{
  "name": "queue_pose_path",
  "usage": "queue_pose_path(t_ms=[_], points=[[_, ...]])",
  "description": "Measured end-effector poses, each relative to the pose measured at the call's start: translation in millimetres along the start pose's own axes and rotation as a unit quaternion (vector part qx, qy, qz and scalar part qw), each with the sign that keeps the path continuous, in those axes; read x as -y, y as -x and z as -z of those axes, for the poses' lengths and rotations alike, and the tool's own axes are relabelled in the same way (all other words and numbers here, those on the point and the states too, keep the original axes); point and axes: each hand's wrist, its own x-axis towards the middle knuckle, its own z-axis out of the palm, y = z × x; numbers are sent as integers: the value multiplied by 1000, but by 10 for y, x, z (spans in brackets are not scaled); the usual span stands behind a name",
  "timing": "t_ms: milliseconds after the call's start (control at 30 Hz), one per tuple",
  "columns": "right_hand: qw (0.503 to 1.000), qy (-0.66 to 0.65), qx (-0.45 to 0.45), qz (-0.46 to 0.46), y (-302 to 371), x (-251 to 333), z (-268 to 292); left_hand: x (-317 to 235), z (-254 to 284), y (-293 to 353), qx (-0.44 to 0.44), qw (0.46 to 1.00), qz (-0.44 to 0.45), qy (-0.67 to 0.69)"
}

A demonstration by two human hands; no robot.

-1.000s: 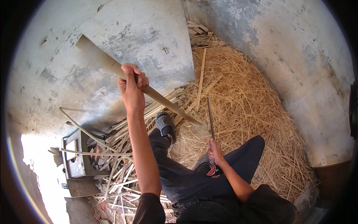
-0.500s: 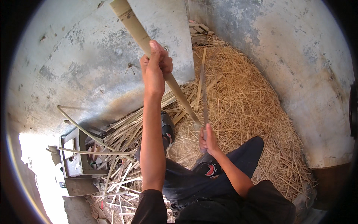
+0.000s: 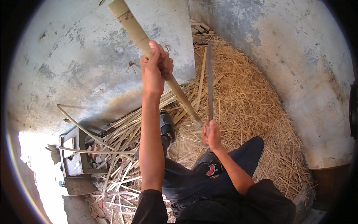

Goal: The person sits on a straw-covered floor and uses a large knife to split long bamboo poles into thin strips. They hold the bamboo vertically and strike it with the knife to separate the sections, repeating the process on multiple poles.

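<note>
My left hand, arm stretched forward, is closed around a bamboo pole. The pole slants from the upper left, wide end raised, down toward my right hand. My right hand is closed on the handle of a long knife, whose narrow dark blade points away from me and is slightly blurred. Between the blade and the pole there is a gap along most of their length. The pole's lower end sits just left of my right hand; whether they touch I cannot tell.
Straw-like bamboo shavings heap up on the right against a stained wall. Split bamboo strips lie on the left beside a metal-framed box. My shoe and bent dark-trousered leg are below the pole.
The knife blade has swung upright and slightly right, away from the pole. My right hand has shifted a little right, while my left hand and the pole stay nearly still.
</note>
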Motion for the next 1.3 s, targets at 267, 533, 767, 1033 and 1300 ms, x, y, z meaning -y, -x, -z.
queue_pose_path(t_ms=[267, 533, 767, 1033, 1300], points=[[976, 33, -46, -210, -62, -454, 358, 43, -117, 23, 66, 998, 9, -2], [999, -32, 9, 36, -13, 317, 23, 109, -325, -46, 71, 997, 19, -16], [958, 124, -142, -217, -46, -1381, 741, 86, -188, -9, 94, 994, 38, 36], [957, -75, -38, -278, -115, -955, 662, 63, -234, -16, 73, 997, 29, 4], [985, -18, -21, -171, -124, -507, 155, 57, -249, 45, 79, 997, 25, 4]])
